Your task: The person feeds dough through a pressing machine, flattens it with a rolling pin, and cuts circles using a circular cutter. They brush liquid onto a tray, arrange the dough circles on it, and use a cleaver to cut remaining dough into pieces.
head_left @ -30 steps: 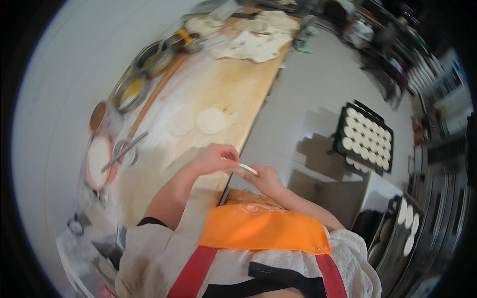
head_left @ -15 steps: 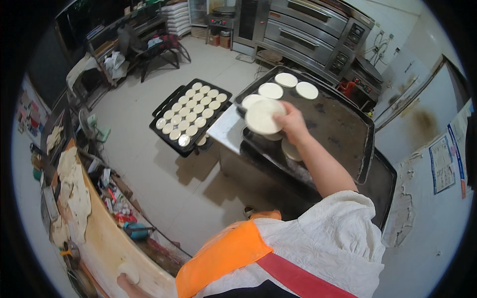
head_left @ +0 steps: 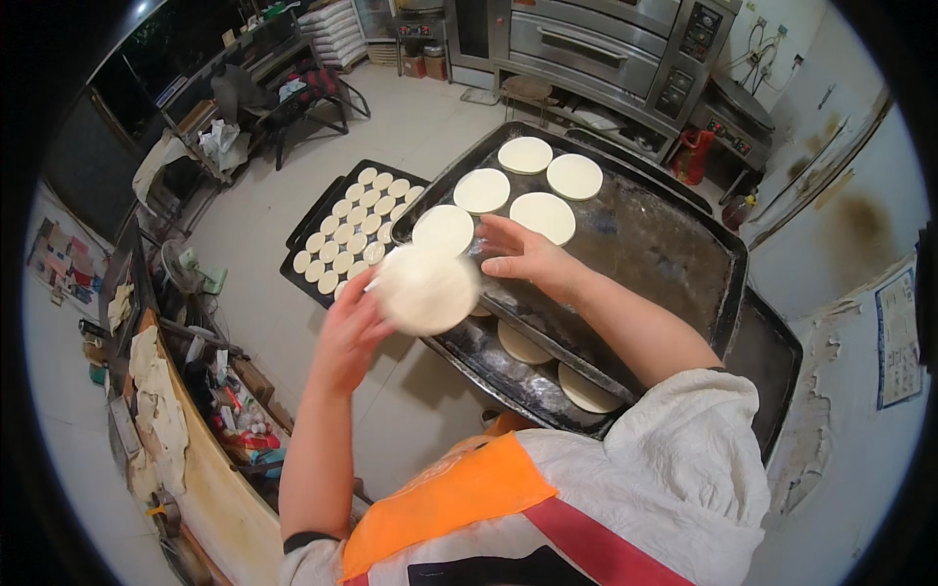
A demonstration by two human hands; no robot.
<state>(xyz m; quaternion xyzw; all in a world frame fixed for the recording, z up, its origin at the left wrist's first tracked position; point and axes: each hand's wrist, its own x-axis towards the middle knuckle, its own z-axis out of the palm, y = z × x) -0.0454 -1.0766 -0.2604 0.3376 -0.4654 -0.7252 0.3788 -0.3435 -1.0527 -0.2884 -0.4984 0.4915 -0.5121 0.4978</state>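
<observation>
A flat pale dough round [head_left: 427, 290], smeared by motion, is gripped at its left edge by my left hand [head_left: 354, 327]. It hangs over the near left edge of the black baking tray [head_left: 655, 244]. My right hand [head_left: 532, 259] is beside it, fingers apart and holding nothing. Several dough rounds lie on that tray's far left part, among them one just beyond my right hand, a dough round [head_left: 542, 219]. Another dough round [head_left: 443, 230] lies close to the tray's left edge. Under this tray is a lower black tray [head_left: 469, 361] with more rounds, partly covered.
A smaller-looking tray [head_left: 308, 230] full of small pale rounds stands lower, to the left. The wooden worktable [head_left: 220, 488] at left carries a dough sheet [head_left: 156, 410]. A steel deck oven [head_left: 586, 49] stands at the back. A wall [head_left: 850, 342] runs along the right.
My right hand has let go of a dough round, which now lies on the tray. My left hand has come up from the worktable with another round.
</observation>
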